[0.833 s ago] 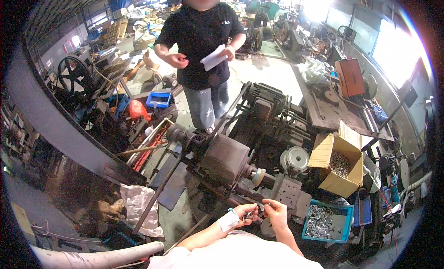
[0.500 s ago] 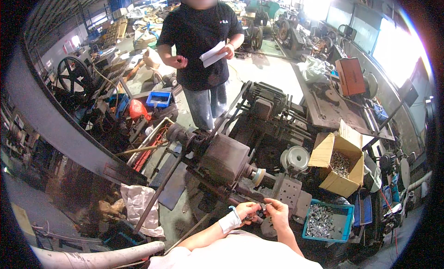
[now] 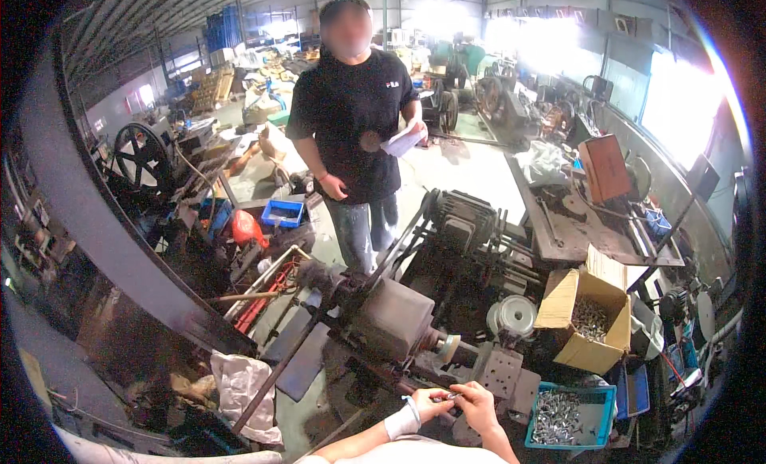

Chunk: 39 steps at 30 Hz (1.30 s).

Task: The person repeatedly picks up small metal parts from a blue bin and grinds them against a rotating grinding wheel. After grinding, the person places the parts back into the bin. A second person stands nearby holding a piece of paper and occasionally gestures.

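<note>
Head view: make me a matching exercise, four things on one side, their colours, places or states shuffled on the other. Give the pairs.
Things
1. Left hand
2. Low tray at the lower right
3. Carton
4. Paper

Descriptions
A. Held by the standing person
B. Turquoise
C. Tan, with its flaps open
D. White wrap at the wrist

Pairs: 1-D, 2-B, 3-C, 4-A

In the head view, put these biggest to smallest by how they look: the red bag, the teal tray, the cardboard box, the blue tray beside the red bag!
1. Cardboard box
2. Teal tray
3. Red bag and blue tray: too alike to rank.
</note>
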Available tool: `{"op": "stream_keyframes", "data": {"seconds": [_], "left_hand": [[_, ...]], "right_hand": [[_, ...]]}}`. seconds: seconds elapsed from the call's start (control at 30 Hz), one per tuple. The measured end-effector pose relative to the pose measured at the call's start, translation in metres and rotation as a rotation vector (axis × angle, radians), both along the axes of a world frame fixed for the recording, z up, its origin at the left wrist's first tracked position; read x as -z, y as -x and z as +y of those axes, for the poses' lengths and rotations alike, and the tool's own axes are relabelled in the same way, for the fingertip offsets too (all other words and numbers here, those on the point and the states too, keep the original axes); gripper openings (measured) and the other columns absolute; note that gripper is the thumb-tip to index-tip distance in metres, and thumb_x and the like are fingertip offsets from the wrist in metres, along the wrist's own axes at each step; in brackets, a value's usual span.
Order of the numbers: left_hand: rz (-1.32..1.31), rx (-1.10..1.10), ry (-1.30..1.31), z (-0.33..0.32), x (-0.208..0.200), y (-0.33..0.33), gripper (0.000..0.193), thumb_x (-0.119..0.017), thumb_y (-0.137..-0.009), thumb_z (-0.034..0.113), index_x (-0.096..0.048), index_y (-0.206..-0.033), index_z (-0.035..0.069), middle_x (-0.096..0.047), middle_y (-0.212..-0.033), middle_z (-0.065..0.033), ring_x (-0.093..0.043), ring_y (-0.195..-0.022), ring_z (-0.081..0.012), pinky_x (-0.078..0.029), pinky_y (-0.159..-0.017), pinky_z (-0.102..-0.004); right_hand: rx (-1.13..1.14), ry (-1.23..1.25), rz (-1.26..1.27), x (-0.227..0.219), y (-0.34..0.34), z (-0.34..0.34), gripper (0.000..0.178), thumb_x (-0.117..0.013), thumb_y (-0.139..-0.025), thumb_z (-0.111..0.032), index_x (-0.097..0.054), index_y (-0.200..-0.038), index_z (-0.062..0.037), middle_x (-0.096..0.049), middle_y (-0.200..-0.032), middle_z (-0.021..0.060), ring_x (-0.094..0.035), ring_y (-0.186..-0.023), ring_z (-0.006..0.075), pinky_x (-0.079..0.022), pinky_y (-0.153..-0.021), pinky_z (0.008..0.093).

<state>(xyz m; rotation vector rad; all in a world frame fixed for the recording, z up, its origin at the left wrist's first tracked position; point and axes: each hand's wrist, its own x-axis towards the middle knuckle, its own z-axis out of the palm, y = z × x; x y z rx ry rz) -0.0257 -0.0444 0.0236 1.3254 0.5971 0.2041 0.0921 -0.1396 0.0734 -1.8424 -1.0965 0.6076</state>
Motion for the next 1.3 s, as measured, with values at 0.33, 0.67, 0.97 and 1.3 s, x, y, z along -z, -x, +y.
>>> {"op": "stream_keyframes", "data": {"seconds": [0.33, 0.67, 0.97, 1.3], "left_hand": [[-0.116, -0.107, 0.009, 0.0, 0.025, -0.006, 0.021, -0.065, -0.074, 0.017, -0.061, -0.086, 0.001, -0.06, -0.074, 0.0, -0.052, -0.067, -0.0054, -0.044, -0.06, -0.0193], [-0.075, -0.117, -0.225, 0.011, 0.022, -0.012, 0.022, -0.065, -0.072, 0.013, -0.062, -0.088, 0.0, -0.063, -0.081, -0.0049, -0.056, -0.073, -0.0101, -0.047, -0.068, -0.0258], [-0.023, -0.204, -0.119, 0.03, 0.017, -0.024, 0.013, -0.065, -0.072, 0.008, -0.064, -0.083, 0.0, -0.059, -0.069, 0.0028, -0.047, -0.058, -0.0013, -0.04, -0.051, -0.0163], [0.063, -0.166, -0.153, 0.05, 0.053, -0.049, 0.018, -0.065, -0.072, 0.008, -0.062, -0.087, -0.002, -0.058, -0.065, 0.0001, -0.048, -0.053, -0.0032, -0.038, -0.046, -0.0163]], "right_hand": [[0.223, -0.072, 0.492, 0.031, 0.001, 0.001, 0.011, -0.061, -0.074, -0.004, -0.061, -0.083, 0.0019, -0.06, -0.067, 0.0034, -0.053, -0.057, 0.0069, -0.043, -0.051, 0.0191], [0.168, -0.134, 0.101, 0.032, -0.004, 0.011, 0.011, -0.06, -0.071, -0.005, -0.06, -0.079, 0.0014, -0.059, -0.07, 0.0058, -0.055, -0.066, 0.0106, -0.044, -0.061, 0.0247], [0.316, -0.068, 0.31, 0.041, -0.006, 0.036, 0.013, -0.059, -0.075, -0.008, -0.06, -0.083, 0.0021, -0.061, -0.071, 0.0097, -0.056, -0.064, 0.0107, -0.044, -0.058, 0.0233], [0.378, -0.012, 0.341, 0.06, -0.026, 0.055, 0.014, -0.058, -0.076, -0.009, -0.061, -0.08, 0.0039, -0.059, -0.061, 0.0085, -0.055, -0.052, 0.0101, -0.043, -0.048, 0.0233]]}}
